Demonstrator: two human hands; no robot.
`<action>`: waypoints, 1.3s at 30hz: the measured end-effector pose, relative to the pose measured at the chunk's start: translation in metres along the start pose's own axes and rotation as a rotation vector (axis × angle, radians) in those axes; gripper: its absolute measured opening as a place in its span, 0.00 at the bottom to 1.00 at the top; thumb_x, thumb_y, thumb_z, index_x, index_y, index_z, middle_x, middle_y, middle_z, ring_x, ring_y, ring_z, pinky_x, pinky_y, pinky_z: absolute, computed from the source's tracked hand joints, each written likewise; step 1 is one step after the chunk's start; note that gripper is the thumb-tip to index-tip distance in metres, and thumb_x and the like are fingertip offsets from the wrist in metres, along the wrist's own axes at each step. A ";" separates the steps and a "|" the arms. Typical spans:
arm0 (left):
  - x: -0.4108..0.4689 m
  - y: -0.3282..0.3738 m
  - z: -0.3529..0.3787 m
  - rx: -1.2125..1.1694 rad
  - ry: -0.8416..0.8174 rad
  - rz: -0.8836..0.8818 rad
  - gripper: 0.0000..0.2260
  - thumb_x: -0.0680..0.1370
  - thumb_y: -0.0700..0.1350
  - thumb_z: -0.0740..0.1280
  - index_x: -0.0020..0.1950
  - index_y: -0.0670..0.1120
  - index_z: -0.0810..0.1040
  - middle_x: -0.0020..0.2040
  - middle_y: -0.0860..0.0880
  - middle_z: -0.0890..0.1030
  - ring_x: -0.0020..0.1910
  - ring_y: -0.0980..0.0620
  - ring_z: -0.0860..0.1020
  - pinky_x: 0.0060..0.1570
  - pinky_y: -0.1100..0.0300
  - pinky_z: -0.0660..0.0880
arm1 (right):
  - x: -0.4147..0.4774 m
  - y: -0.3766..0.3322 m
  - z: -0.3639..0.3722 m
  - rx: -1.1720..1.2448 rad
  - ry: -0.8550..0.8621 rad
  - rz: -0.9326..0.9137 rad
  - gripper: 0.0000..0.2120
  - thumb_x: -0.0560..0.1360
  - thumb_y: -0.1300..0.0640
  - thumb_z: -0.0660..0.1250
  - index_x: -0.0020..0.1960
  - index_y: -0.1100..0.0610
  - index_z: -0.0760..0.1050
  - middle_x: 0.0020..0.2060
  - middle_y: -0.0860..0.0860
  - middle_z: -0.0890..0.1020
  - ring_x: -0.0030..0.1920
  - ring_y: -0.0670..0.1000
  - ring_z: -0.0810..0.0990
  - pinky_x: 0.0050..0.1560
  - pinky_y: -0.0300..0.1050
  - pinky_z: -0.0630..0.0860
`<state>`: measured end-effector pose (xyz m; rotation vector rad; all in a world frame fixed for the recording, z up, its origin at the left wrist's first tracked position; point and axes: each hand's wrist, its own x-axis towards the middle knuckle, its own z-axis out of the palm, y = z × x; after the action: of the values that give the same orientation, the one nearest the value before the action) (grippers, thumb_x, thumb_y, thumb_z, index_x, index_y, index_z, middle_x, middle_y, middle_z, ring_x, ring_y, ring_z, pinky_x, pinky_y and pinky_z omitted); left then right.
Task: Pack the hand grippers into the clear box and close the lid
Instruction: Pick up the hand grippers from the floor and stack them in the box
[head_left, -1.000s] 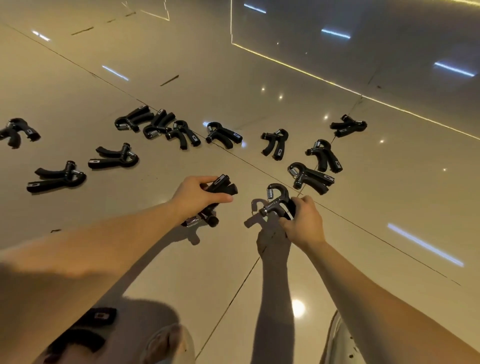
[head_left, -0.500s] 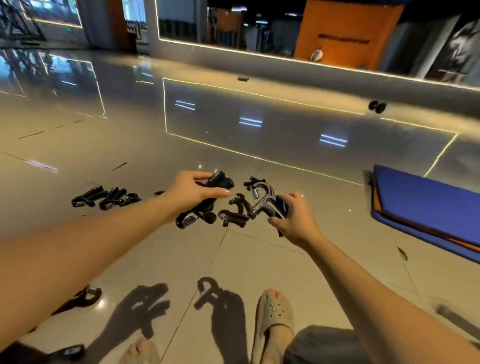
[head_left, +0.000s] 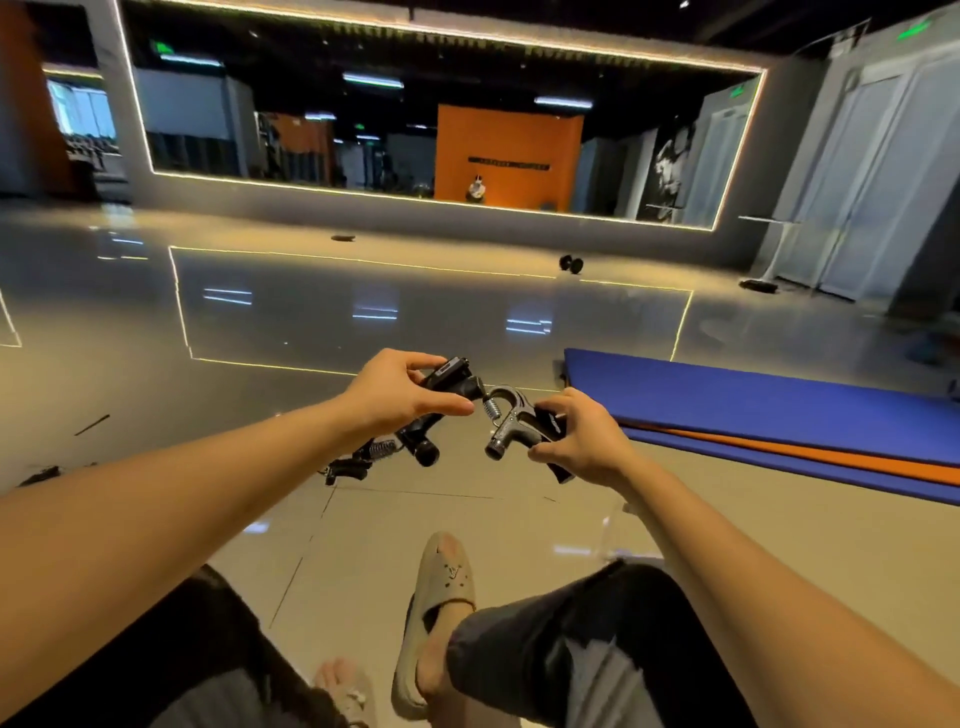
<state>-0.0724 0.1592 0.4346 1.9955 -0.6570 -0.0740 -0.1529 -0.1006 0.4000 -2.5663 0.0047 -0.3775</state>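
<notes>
Floor (head_left: 260, 322): glossy tiles reflecting ceiling lights.
Blue mat (head_left: 753, 405): lies on the floor at the right, with an orange layer beneath.
Slipper (head_left: 441, 582): beige, on a foot between the forearms.
Left hand (head_left: 400, 395): fingers curled round the black hand gripper (head_left: 449, 376), held above the floor.
Right hand (head_left: 576, 441): grips the grey hand gripper (head_left: 511, 423) by 1 handle, spring uppermost, just beside the black one.
Dumbbell (head_left: 570, 264): on the far floor, near the mirror (head_left: 363, 130).

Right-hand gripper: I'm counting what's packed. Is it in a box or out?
Out. The right hand grips the gripper above the floor, with no box around it.
</notes>
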 end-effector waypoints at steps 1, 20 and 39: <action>-0.004 0.009 0.010 0.000 -0.019 0.020 0.39 0.63 0.57 0.80 0.72 0.51 0.75 0.45 0.53 0.85 0.40 0.58 0.85 0.39 0.63 0.81 | -0.013 0.002 -0.010 -0.014 0.009 0.006 0.25 0.70 0.55 0.79 0.65 0.55 0.77 0.52 0.47 0.73 0.54 0.52 0.77 0.51 0.42 0.75; 0.006 0.076 0.180 -0.089 -0.311 0.137 0.29 0.65 0.54 0.81 0.65 0.53 0.80 0.44 0.56 0.85 0.40 0.60 0.84 0.31 0.70 0.77 | -0.177 0.111 -0.098 -0.021 0.050 0.366 0.32 0.69 0.58 0.80 0.70 0.54 0.74 0.57 0.46 0.77 0.56 0.51 0.79 0.45 0.40 0.82; 0.114 0.011 0.300 0.272 -0.616 0.165 0.35 0.66 0.57 0.79 0.71 0.53 0.75 0.59 0.53 0.82 0.56 0.54 0.79 0.60 0.50 0.78 | -0.112 0.299 0.018 0.161 -0.061 0.612 0.31 0.66 0.63 0.80 0.68 0.55 0.77 0.59 0.52 0.83 0.56 0.50 0.81 0.60 0.46 0.78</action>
<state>-0.0757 -0.1402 0.3174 2.1747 -1.2763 -0.5396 -0.2342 -0.3376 0.2009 -2.2711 0.6888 -0.0594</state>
